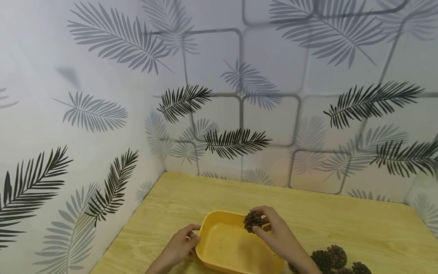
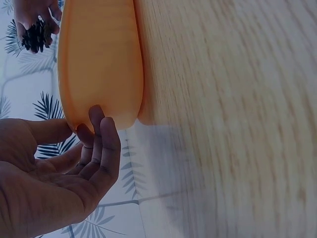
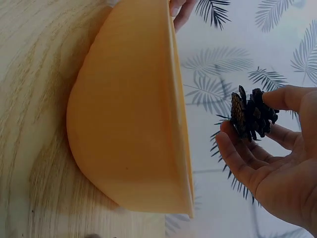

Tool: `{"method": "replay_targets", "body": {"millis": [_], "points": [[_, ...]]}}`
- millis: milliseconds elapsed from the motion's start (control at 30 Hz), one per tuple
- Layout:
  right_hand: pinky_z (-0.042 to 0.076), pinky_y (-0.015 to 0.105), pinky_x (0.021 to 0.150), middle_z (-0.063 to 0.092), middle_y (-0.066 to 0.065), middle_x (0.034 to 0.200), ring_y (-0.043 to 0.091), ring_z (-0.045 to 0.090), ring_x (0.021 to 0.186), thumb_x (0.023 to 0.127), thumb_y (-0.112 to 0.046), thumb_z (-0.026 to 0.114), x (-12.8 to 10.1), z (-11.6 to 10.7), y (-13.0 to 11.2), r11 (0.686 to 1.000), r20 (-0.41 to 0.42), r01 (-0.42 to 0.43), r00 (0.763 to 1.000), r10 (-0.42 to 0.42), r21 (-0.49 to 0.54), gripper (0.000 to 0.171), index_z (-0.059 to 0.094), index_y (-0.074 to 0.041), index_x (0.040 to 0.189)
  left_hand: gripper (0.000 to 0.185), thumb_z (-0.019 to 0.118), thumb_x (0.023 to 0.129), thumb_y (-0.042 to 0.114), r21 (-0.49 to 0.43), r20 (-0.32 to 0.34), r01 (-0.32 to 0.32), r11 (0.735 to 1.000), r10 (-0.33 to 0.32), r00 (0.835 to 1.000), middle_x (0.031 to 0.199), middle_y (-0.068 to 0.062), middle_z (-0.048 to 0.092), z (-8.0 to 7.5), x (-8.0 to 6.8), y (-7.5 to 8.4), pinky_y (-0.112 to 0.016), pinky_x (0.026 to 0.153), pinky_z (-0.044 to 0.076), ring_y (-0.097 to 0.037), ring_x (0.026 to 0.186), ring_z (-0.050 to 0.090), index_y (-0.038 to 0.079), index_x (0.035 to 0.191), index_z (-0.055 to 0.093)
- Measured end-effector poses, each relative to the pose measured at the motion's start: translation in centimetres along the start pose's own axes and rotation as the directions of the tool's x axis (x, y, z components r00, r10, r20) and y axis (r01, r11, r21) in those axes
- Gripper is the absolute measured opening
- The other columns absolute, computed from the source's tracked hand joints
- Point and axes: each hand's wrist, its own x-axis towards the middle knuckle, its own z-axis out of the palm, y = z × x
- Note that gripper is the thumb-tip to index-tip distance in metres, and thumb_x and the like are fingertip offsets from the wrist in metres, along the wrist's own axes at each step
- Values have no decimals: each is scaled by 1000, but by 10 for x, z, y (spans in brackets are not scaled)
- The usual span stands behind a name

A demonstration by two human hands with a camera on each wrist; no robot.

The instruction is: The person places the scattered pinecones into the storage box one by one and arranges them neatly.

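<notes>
My right hand (image 1: 278, 236) grips a brown pinecone (image 1: 252, 222) between thumb and fingers, above the far right part of a yellow plastic basin (image 1: 227, 243). In the right wrist view the pinecone (image 3: 250, 114) is clear of the basin's rim (image 3: 181, 129). At the basin's left end, my left hand (image 1: 180, 245) holds the rim, as the left wrist view also shows, with the fingertips (image 2: 96, 115) against the outer wall. Only a few tiny dark specks show on the basin's inner floor.
Several loose pinecones (image 1: 337, 257) lie in a group on the table to the right of the basin, partly behind my right forearm. The wood-grain table (image 1: 191, 194) meets a leaf-patterned wall (image 1: 267, 163) at the back and left.
</notes>
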Motion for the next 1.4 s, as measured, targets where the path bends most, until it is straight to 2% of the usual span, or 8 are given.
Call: {"method": "replay_targets", "body": {"millis": [167, 333, 500, 800, 967, 1100, 1267, 1400], "points": [[57, 31, 86, 55, 12, 135, 26, 58, 114, 104, -24, 68, 9, 7, 2, 999, 13, 33, 999, -33, 6, 39, 56, -16, 140, 46, 61, 107, 20, -5, 11, -23, 1000, 23, 1000, 95, -10, 61, -2, 1, 0, -37, 66, 62, -19, 75, 66, -8, 143, 53], [57, 31, 84, 56, 12, 136, 30, 57, 121, 103, -22, 69, 16, 15, 5, 1000, 15, 8, 1000, -9, 19, 37, 58, -16, 138, 49, 61, 108, 24, 9, 39, -51, 999, 51, 998, 93, -8, 62, -4, 5, -8, -35, 66, 62, -18, 74, 66, -9, 142, 52], [58, 31, 82, 55, 14, 138, 34, 58, 122, 103, -22, 69, 21, 26, 7, 999, 39, 3, 999, -5, 34, 37, 58, -16, 138, 48, 60, 108, 22, -15, 29, -24, 1000, 24, 999, 93, -8, 62, -1, 1, -6, -37, 66, 62, -20, 73, 66, -10, 143, 50], [57, 37, 80, 56, 17, 141, 28, 64, 108, 103, -24, 68, 30, 43, 6, 999, 80, 11, 997, -14, 31, 39, 59, -10, 139, 47, 59, 109, 20, -4, 11, -18, 1000, 18, 1000, 92, -7, 60, 1, 0, -2, -39, 65, 62, -21, 73, 66, -10, 143, 50], [57, 39, 83, 57, 17, 139, 29, 63, 111, 104, -21, 67, 35, 51, 13, 998, 100, 3, 995, -9, 56, 39, 58, -7, 138, 46, 59, 108, 19, -1, 20, -29, 1000, 29, 999, 91, -7, 61, 0, 1, -4, -39, 64, 62, -23, 74, 67, -11, 143, 51], [57, 40, 86, 60, 15, 136, 29, 63, 112, 103, -20, 68, 39, 58, 17, 996, 99, -2, 995, -7, 86, 39, 58, -4, 137, 46, 60, 108, 19, -2, 25, -32, 999, 32, 999, 90, -7, 61, -1, 1, -4, -40, 65, 62, -24, 73, 68, -11, 142, 51], [58, 38, 78, 63, 17, 129, 24, 66, 96, 99, -17, 73, 42, 66, 19, 994, 85, -28, 996, 19, 102, 44, 56, -2, 137, 46, 60, 108, 18, 5, 28, -38, 999, 38, 999, 89, -6, 61, -1, 1, -3, -40, 65, 62, -24, 73, 68, -11, 142, 51], [57, 35, 77, 63, 17, 123, 22, 64, 93, 97, -15, 76, 44, 72, 20, 996, 59, -29, 998, 24, 87, 44, 53, 0, 131, 44, 58, 108, 16, 7, 31, -31, 999, 31, 999, 90, -8, 61, -1, 0, -1, -40, 65, 63, -21, 72, 67, -11, 142, 51]]}}
